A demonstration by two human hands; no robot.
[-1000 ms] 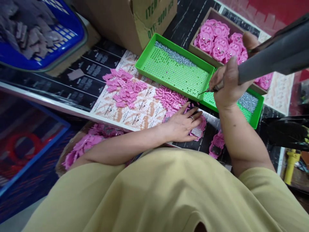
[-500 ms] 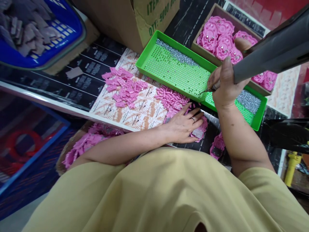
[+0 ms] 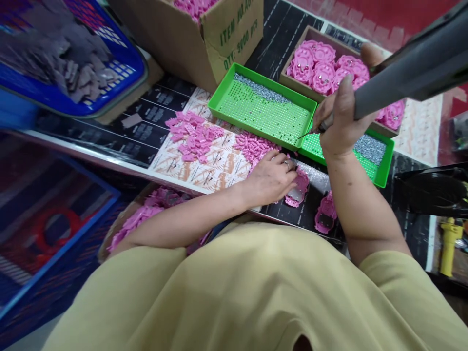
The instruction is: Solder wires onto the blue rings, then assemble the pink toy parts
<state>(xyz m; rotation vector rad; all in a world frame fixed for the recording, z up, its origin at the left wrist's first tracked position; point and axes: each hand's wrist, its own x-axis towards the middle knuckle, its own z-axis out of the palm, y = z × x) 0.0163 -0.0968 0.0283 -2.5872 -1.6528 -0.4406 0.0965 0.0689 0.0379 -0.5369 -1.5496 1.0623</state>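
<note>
My right hand (image 3: pixel 340 122) is wrapped round a grey electric screwdriver (image 3: pixel 405 73), whose thin bit reaches over the near right corner of a green perforated tray (image 3: pixel 252 117) with small silvery screws along its far side. My left hand (image 3: pixel 268 180) is low over the table, its fingers curled and pressed together. What lies under those fingertips is hidden. Beside it, to the right, lies a pink scalloped plastic piece (image 3: pixel 302 181) with a pale middle. Farther right is a similar pink frame (image 3: pixel 324 217). Small pink pegs (image 3: pixel 252 146) are heaped just beyond the left hand.
Flat pink parts (image 3: pixel 193 136) are piled on patterned paper. A second green tray (image 3: pixel 388 163) holds more screws. Behind stand a box of pink pieces (image 3: pixel 314 66) and a tall carton (image 3: pixel 234 41). A blue basket (image 3: pixel 133 78) of greyish pieces is at left.
My left hand has gone from spread flat to curled, drawing back left and uncovering more of the pink piece. The right hand still holds the screwdriver over the tray. The view has shifted slightly.
</note>
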